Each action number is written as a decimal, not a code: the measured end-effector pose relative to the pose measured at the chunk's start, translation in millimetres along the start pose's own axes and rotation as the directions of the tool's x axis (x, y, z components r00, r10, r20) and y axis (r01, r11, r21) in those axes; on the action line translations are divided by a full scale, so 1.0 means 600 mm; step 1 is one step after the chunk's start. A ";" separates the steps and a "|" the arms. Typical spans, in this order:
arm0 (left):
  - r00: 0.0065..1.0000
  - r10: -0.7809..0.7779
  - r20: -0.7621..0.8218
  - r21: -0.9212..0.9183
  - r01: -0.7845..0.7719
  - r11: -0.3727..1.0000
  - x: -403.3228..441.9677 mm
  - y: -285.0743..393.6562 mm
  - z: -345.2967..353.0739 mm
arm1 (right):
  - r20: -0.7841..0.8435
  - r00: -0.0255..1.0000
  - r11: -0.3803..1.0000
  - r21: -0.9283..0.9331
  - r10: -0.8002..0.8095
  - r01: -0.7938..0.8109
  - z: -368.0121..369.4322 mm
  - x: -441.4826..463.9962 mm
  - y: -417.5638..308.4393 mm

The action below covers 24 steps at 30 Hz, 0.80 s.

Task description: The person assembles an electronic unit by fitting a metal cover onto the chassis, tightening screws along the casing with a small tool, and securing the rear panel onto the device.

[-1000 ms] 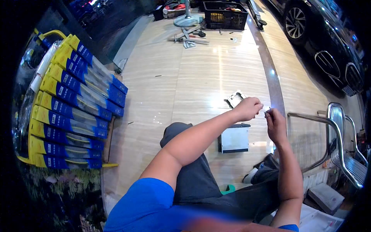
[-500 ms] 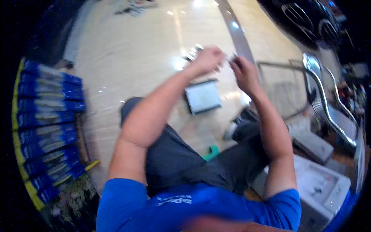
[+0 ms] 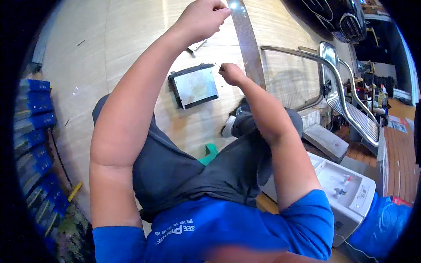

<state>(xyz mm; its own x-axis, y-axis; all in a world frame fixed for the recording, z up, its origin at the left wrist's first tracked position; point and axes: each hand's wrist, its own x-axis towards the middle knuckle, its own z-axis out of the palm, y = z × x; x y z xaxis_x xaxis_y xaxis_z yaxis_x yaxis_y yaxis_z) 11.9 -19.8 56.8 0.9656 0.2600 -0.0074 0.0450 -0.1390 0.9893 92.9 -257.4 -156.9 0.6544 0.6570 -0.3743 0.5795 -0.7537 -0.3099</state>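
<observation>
On the floor between my legs lies a silver metal box with a black front (image 3: 196,87), resembling a car stereo unit. My right hand (image 3: 231,73) is closed just beyond its right front corner. A thin metal shaft pokes from those fingers toward the box, apparently a small screwdriver (image 3: 217,65); whether it touches the box I cannot tell. Farther away and higher in view, my left hand (image 3: 202,18) has its fingertips pinched together, and what is in them cannot be made out. A pale flat piece (image 3: 197,45) is partly hidden behind my left wrist.
A metal-framed chair (image 3: 346,96) lies at the right, beside a white water dispenser (image 3: 346,188) and a blue plastic bag (image 3: 381,228). Blue packages (image 3: 35,131) are stacked at the left. Something green (image 3: 209,153) lies between my knees. A black object (image 3: 337,19) stands upper right.
My hands, close together before, are now apart. The left has reached farther away, and the right has come down beside the metal box. The whole view has shifted.
</observation>
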 end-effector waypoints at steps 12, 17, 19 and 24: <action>0.995 0.091 -0.034 0.291 -0.077 0.953 -0.007 -0.003 -0.049 | 0.003 0.995 0.993 0.064 0.102 -0.102 0.129 0.054 0.073; 0.989 0.132 -0.065 0.330 -0.104 0.938 0.000 -0.018 -0.042 | -0.045 0.993 0.991 0.077 0.109 -0.105 0.124 0.064 0.046; 0.986 0.162 -0.038 0.300 -0.143 0.943 -0.003 -0.015 -0.039 | -0.047 0.989 0.988 0.080 0.137 -0.133 0.129 0.067 0.043; 0.983 0.183 -0.032 0.329 -0.162 0.930 -0.001 -0.017 -0.038 | -0.023 0.977 0.973 0.092 0.213 -0.210 0.129 0.076 0.042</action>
<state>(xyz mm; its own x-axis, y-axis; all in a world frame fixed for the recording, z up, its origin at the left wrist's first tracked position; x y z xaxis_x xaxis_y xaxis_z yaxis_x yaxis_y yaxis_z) 4.8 3.4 50.0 0.9489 0.2605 0.1782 -0.0305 -0.4861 0.8734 99.7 -247.8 -249.7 0.7737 0.4819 -0.4113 0.3821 -0.8727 -0.3038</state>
